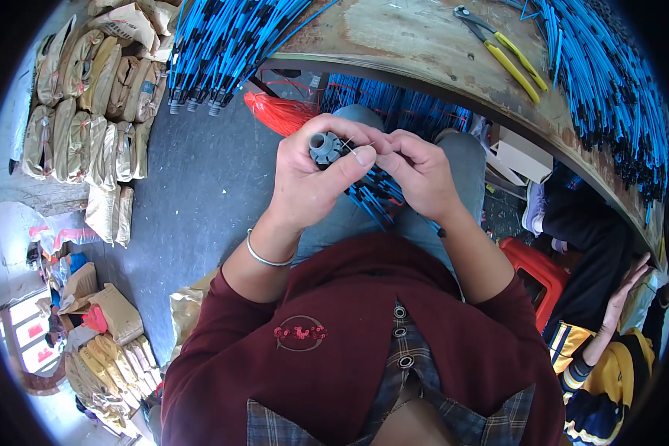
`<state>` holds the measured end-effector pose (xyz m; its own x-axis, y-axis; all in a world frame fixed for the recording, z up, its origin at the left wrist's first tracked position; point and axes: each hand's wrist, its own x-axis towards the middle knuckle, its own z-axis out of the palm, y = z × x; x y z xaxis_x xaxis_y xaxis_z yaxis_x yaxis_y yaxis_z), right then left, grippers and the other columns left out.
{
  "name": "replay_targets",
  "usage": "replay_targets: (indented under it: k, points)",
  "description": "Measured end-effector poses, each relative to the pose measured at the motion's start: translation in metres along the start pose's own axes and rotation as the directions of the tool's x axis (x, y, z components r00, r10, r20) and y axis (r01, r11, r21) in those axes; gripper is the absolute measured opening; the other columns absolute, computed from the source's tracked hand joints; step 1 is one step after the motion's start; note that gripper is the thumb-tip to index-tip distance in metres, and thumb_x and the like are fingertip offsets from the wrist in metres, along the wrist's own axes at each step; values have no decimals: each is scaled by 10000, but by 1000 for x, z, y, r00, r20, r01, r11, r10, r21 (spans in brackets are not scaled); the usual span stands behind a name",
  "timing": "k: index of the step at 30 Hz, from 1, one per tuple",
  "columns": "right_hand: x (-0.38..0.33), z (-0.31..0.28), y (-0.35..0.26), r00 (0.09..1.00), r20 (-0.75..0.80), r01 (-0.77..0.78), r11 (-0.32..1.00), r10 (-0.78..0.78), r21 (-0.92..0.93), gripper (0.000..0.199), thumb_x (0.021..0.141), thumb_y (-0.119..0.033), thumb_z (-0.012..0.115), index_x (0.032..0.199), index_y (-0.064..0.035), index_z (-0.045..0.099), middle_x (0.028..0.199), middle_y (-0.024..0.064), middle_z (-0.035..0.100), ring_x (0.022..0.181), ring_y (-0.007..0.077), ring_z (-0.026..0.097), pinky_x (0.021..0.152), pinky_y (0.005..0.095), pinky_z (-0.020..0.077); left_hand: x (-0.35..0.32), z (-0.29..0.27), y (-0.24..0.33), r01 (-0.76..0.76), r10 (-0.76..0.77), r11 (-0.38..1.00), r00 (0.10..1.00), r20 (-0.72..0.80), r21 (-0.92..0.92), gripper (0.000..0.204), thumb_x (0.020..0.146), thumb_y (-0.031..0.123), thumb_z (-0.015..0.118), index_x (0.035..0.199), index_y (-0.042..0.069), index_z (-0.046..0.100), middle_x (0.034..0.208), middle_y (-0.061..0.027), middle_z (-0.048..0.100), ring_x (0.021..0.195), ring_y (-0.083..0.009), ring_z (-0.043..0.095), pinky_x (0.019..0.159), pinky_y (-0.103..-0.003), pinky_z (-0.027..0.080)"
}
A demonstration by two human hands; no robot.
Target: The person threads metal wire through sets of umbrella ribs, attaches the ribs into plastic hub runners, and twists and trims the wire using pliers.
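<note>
In front of my lap, my left hand (305,175) is closed around a grey plastic hub (321,147), notched at the rim and hollow in the middle, much like an umbrella runner. Thin wire (348,144) shows between its thumb and forefinger. My right hand (422,175) meets it fingertip to fingertip, thumb and forefinger pinched together. The wire seems to run to that pinch, but its end is too fine to make out. Below both hands, blue rods with black joints (372,204) lie across my lap, partly hidden by the hands.
A wooden bench (394,37) curves ahead, bearing bundles of blue rods (227,44) and yellow-handled pliers (509,59). Red strands (279,111) hang below its edge. Brown sacks (89,111) are stacked left. At right are a red stool (543,275) and another person's arm (613,312).
</note>
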<state>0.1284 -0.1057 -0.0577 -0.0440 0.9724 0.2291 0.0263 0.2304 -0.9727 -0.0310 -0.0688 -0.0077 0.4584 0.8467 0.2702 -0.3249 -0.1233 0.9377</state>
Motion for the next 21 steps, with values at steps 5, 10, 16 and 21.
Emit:
replay_targets:
  k: [5,10,16,21]
  points:
    - [3,-12,-5,983,168,-57,995,70,-78,83,849,-42,567,884,25,601,839,43,566,755,96,523,669,222,421,2,-2,0,-18,18,999,1000,1,28,81,793,9,617,837,-18,555,821,-116,637,794,-144,600,733,-282,489]
    - [20,-34,-37,984,-45,165,973,-174,-162,89,848,-22,551,913,15,599,855,34,562,760,87,516,683,220,423,12,1,-3,-9,8,1000,1000,21,21,81,784,14,625,805,-11,551,780,-102,634,744,-129,598,696,-267,486]
    - [39,-22,-75,997,79,12,998,-8,-56,281,836,-30,564,1110,-4,505,889,18,555,782,75,515,701,221,436,20,20,14,66,-79,978,995,58,199,92,774,18,629,787,-4,541,750,-91,626,711,-122,595,653,-250,475]
    - [44,-38,-64,987,92,-150,949,129,277,344,825,-55,594,1149,-29,483,914,20,544,783,68,509,682,223,443,19,23,5,103,-113,988,990,82,114,93,769,15,626,784,3,536,758,-92,620,716,-132,591,655,-257,470]
